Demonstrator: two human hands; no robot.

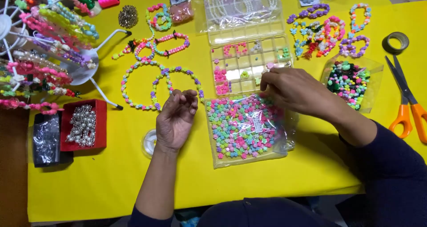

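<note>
The bead bag (242, 128) lies near the table's (111, 182) front edge, just below the bead box (249, 64). The right hand (291, 90), fingers pinched narrowly, is held over the bag's top edge. The left hand (175, 118) is loosely curled beside the bag; anything held cannot be made out.

Yellow table (111, 178): bead bags (242, 129), clear compartment box (247, 62), bead necklaces (160, 82), orange scissors (407, 102), red tray (84, 124), tape roll (395, 42).
</note>
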